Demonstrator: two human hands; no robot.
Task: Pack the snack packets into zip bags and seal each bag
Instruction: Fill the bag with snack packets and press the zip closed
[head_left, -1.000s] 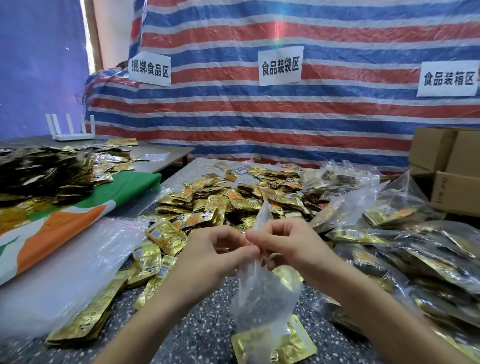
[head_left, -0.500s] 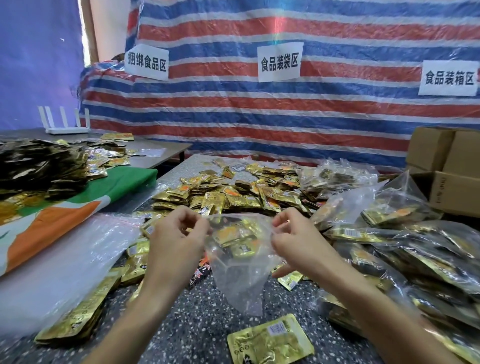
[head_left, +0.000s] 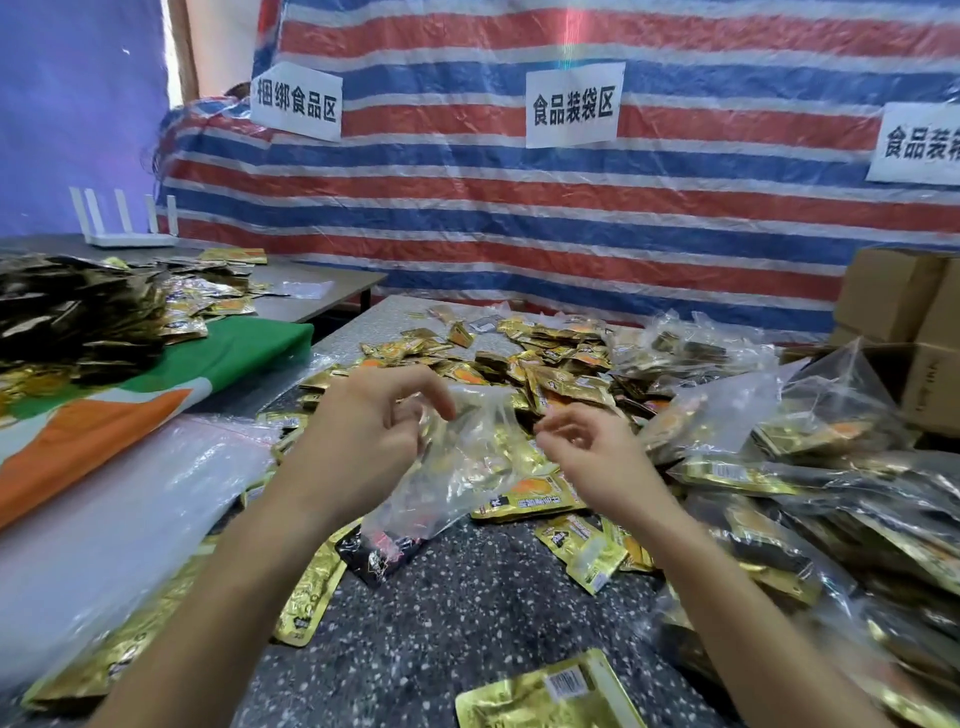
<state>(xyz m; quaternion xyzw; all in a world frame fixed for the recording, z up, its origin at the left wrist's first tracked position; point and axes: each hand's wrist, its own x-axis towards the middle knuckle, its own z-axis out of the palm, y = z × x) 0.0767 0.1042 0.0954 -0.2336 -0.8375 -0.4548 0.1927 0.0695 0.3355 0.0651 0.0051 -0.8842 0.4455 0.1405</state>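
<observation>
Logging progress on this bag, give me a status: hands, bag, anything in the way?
Left hand pinching clear plastic zip bag; right hand open beside it. Bag looks empty. Loose gold foil snack packets underneath.

Signs (head_left: 571, 104) — 食品装袋区, perhaps 捆绑食品区

Bright, even light; edges warped

Gold foil snack packets (head_left: 524, 502) litter the grey speckled table (head_left: 441, 613), a green, white and orange cloth (head_left: 156, 395) at nine o'clock, a red-blue-white striped tarp (head_left: 519, 223) at twelve.
</observation>
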